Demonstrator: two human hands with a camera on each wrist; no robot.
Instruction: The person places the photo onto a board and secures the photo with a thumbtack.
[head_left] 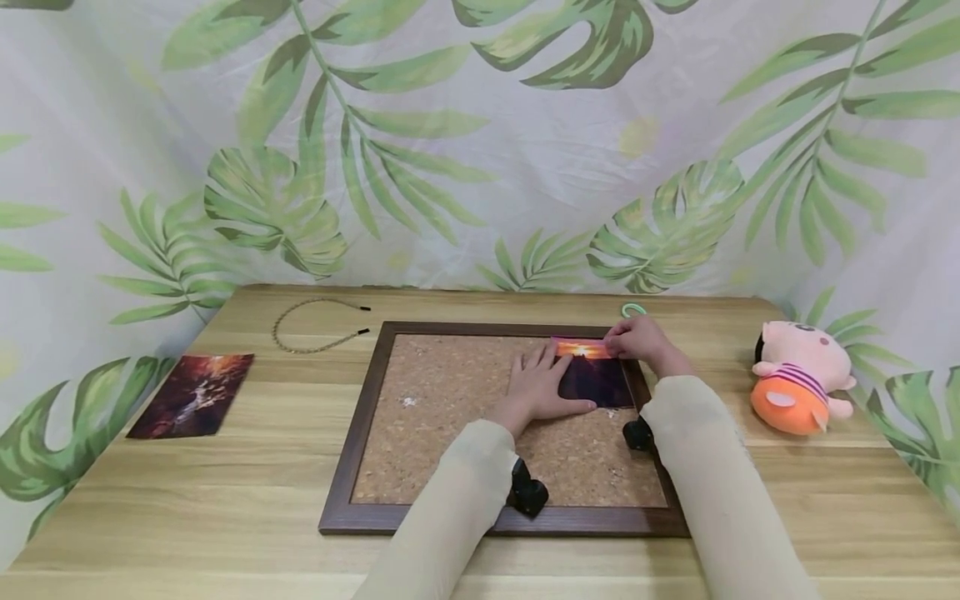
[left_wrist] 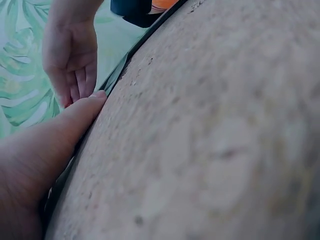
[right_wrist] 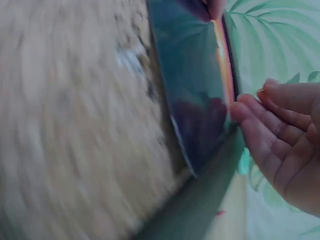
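Observation:
A photo print (head_left: pixel 596 379) of an orange sunset over dark ground lies at the upper right of a framed cork board (head_left: pixel 450 417). With spread fingers my left hand (head_left: pixel 540 385) presses the print's left side onto the cork. At the top right corner of the print is my right hand (head_left: pixel 645 342), some of its fingertips touching the edge. Between that hand's thumb and finger, the right wrist view shows a tiny orange-red thing (right_wrist: pixel 260 92), too small to name. From the side, the print (right_wrist: pixel 192 100) looks glossy and slightly curved.
Another photo print (head_left: pixel 195 396), with a glowing tree, lies on the table's left. A braided cord loop (head_left: pixel 285 327) rests behind it. A light green curved thing (head_left: pixel 633 309) is beyond the frame. A plush pig (head_left: pixel 801 379) sits at the right. Leaf-print cloth (head_left: pixel 420 200) surrounds the table.

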